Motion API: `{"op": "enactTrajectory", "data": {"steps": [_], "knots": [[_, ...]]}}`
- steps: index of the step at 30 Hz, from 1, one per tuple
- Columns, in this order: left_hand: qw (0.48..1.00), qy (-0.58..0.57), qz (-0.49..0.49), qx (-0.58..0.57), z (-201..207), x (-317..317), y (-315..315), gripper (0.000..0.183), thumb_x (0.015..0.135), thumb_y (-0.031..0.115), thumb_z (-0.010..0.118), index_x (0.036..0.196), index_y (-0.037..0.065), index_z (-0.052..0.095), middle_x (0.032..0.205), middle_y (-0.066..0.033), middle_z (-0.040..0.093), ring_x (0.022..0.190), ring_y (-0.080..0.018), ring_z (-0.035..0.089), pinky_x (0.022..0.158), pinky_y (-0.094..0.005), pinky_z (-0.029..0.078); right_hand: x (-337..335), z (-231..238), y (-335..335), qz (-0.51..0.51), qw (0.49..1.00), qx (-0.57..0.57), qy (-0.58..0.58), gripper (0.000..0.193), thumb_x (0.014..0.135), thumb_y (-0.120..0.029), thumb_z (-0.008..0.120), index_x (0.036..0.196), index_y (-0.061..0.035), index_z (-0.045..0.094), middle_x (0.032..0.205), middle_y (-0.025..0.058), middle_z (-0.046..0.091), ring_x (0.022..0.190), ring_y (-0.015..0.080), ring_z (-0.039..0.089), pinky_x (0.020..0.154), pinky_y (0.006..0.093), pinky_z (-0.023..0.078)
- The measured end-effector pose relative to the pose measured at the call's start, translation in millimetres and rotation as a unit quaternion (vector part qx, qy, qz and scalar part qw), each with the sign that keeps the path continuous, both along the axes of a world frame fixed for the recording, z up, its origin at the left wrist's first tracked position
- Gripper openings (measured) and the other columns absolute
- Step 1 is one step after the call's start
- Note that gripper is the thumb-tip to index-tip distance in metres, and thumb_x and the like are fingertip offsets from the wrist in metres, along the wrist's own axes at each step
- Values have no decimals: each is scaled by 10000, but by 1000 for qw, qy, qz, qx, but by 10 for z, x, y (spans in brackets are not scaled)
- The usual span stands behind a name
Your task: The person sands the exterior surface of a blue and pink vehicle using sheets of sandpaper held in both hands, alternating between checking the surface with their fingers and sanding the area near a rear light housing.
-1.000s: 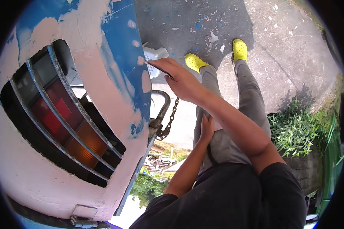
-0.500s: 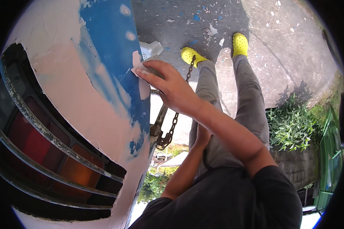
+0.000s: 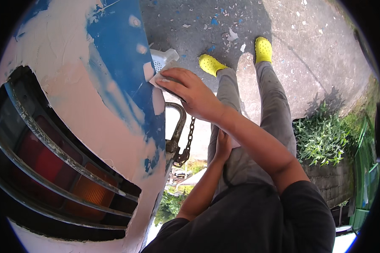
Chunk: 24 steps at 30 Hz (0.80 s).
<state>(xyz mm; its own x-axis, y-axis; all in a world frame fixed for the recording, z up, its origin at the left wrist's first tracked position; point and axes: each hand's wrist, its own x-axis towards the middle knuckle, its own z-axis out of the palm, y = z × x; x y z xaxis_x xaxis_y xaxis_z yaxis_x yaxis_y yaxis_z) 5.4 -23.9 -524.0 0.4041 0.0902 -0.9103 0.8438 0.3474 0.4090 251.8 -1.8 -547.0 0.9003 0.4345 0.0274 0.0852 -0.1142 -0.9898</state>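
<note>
My right hand reaches across to the edge of a curved panel, painted blue with smeared pale pink filler. Its fingers are closed on a pale sheet of sandpaper, which meets the blue edge between pale patches. A dark edge shows under the palm; what it belongs to is hidden. My left hand is low beside my thigh, away from the panel. Its fingers are partly hidden, and I cannot tell whether it holds anything.
A barred tail light is set in the panel at left. Beside the panel hang a metal hook and a chain. A whitish perforated piece sits behind the edge. Paint flakes litter the pavement around my yellow clogs.
My right hand and the sandpaper have shifted slightly right and down along the panel edge. More of the metal hook shows; less of the chain is visible. The tail light appears lower.
</note>
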Motion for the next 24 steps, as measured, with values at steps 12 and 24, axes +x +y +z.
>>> {"op": "enactTrajectory", "data": {"steps": [12,24], "knots": [[969,-20,-223,101,59,-31,-4,406,1010,175,492,1352,-34,422,1393,-185,449,1313,-289,415,1072,-381,343,-150,-45,133,-19,1000,-12,5,696,727,107,652,1359,-165,542,1306,139,530,1230,357,505,1020,440,434],[976,-29,-193,94,110,134,-33,420,1014,127,443,1387,-53,373,1405,-173,432,1311,-255,405,1097,-348,309,28,27,54,32,999,-10,-11,693,750,84,646,1369,-210,539,1342,141,517,1235,332,501,1022,424,435]]}}
